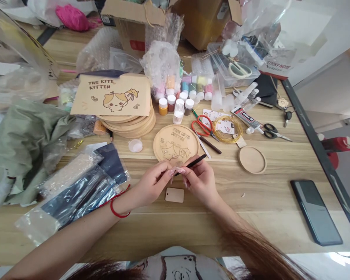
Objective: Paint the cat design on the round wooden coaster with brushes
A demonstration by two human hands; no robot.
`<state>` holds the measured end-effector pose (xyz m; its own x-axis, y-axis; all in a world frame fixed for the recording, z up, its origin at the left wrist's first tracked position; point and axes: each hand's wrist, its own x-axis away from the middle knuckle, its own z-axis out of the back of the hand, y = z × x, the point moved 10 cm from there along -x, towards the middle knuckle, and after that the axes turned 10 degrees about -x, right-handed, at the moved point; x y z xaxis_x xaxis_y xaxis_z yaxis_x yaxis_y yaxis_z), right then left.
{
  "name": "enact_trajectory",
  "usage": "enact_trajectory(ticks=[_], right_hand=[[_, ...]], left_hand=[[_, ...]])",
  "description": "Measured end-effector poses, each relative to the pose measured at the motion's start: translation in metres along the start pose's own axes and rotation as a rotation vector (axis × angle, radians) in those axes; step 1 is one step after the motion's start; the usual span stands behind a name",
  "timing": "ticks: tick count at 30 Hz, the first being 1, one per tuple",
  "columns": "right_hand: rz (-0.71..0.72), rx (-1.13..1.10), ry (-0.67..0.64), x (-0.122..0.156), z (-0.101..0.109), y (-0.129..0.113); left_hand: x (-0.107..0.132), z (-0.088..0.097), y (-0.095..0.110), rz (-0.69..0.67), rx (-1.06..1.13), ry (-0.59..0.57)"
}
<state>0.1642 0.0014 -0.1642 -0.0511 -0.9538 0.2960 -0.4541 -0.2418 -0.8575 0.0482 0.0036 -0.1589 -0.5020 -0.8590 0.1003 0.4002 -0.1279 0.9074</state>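
Both my hands meet over the table, just in front of a round wooden plate (176, 140) that bears a line drawing of a kitten and lettering. My left hand (156, 181) is closed, its thumb and fingertips pinching something small and pale that I cannot make out. At the same spot the fingertips of my right hand (201, 181) touch it too. A slim black pen-like stick (198, 159) is gripped in the right hand, slanting up to the right. Between my wrists lies a small wooden tag (174, 195) with a hole at one end.
Behind the plate stand several paint jars (171, 103). Red-handled scissors (202, 126), a gold wire coil (228, 129) and a glue tube (246, 118) lie to the right. A phone (316, 212) rests at far right, plastic packets (78, 194) at left, stacked plates (131, 124) behind.
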Motion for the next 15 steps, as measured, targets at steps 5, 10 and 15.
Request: enact_trajectory(ticks=[5, 10, 15], right_hand=[[0.038, 0.032, 0.009, -0.002, 0.003, -0.004], [0.029, 0.037, -0.012, -0.001, 0.001, -0.003], [0.023, 0.064, -0.022, -0.001, 0.000, -0.001]], left_hand=[[0.000, 0.005, 0.000, 0.008, 0.005, 0.055], [0.000, 0.009, 0.006, -0.015, -0.036, 0.098], [0.000, 0.012, 0.011, -0.042, -0.089, 0.129]])
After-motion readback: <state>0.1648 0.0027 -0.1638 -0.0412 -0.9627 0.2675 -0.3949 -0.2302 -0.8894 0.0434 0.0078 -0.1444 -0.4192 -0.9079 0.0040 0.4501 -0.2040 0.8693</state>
